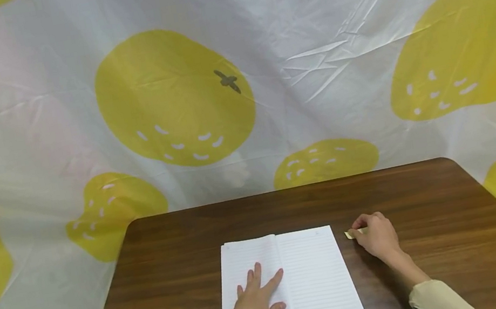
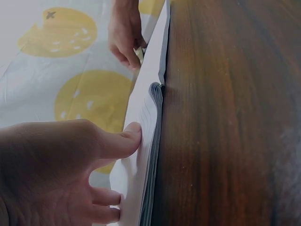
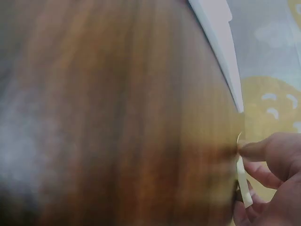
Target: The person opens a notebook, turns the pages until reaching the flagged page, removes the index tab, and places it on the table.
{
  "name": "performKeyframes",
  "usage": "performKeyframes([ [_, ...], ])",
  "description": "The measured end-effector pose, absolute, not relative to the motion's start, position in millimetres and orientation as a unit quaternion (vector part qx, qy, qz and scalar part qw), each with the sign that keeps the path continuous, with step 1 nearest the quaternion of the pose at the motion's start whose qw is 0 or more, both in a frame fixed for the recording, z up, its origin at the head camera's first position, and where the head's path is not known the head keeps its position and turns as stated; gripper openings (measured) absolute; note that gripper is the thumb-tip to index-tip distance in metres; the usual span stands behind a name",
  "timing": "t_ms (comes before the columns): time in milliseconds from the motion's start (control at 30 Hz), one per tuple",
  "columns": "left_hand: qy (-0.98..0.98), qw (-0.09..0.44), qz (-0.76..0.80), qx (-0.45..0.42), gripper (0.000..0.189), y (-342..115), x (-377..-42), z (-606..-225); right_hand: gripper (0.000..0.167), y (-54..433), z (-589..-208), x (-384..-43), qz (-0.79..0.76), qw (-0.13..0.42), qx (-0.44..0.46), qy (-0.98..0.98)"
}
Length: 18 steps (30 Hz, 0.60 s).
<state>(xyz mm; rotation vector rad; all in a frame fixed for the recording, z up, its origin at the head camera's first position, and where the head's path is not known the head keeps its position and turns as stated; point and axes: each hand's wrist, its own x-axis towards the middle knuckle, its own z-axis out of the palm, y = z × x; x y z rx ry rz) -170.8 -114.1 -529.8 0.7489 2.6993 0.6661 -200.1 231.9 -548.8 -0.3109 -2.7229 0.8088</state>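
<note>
An open notebook [image 1: 319, 274] with blank ruled pages lies on the wooden table. Spread over its left page, my left hand [image 1: 254, 306] presses with straight fingers, thumb near the center fold. In the left wrist view the thumb [image 2: 127, 139] touches the page above the stacked sheet edges. To the right of the notebook, my right hand [image 1: 377, 236] pinches a small pale yellow strip [image 1: 349, 235], which looks like paper. The right wrist view shows this strip [image 3: 244, 183] between thumb and fingers, close over the tabletop, its lower end sticking out past the thumb.
The dark brown table [image 1: 175, 276] has rounded far corners. Behind it hangs a whitish curtain [image 1: 271, 118] printed with large yellow fruit. A light sleeve [image 1: 437, 300] and a dark wrist band are on the right arm.
</note>
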Motion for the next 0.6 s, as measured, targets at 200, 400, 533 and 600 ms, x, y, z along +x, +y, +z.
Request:
performKeyframes([
  [200, 0.932, 0.126, 0.22, 0.259, 0.063, -114, -169, -531, 0.029, 231, -555, -195, 0.273, 0.141, -0.127, -0.943],
  [400, 0.933, 0.118, 0.213, 0.264, 0.063, -114, -169, -530, 0.047, 229, -556, -192, 0.263, 0.126, -0.122, -0.949],
  [533, 0.935, 0.111, 0.201, 0.27, 0.065, -117, -168, -532, 0.061, 227, -552, -190, 0.249, 0.1, -0.105, -0.958],
  [600, 0.935, 0.109, 0.196, 0.275, 0.066, -119, -168, -534, 0.069, 225, -548, -189, 0.246, 0.088, -0.094, -0.961],
])
